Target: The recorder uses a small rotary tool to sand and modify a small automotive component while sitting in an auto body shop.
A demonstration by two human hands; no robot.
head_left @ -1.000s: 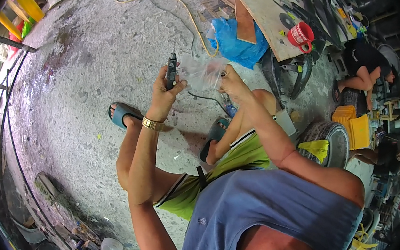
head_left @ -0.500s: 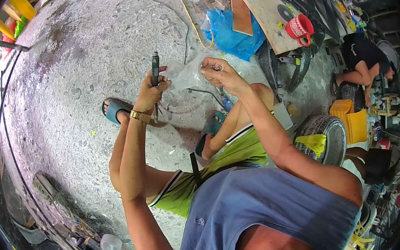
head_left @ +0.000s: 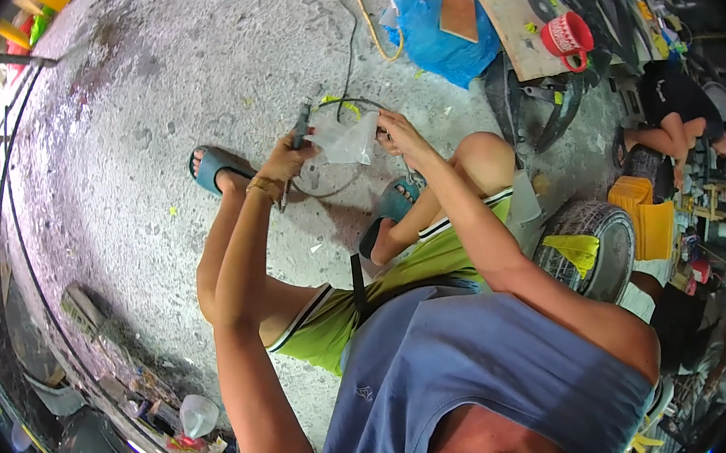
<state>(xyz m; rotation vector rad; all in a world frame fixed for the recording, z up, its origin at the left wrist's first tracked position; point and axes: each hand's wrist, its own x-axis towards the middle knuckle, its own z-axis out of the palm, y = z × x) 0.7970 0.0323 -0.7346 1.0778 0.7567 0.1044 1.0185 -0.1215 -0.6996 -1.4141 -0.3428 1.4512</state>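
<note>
Head view: left hand point(head_left: 283, 160) clamped around a slim grey tool point(head_left: 302, 125), its tip pointing far | clear bag point(head_left: 341, 143) between both hands, above the grey floor point(head_left: 158, 89) | right hand point(head_left: 404, 140) pinching the clear bag's right edge | far right, red mug point(head_left: 564, 33) on wooden board point(head_left: 497, 0), blue bag point(head_left: 440, 37) left of it
</note>
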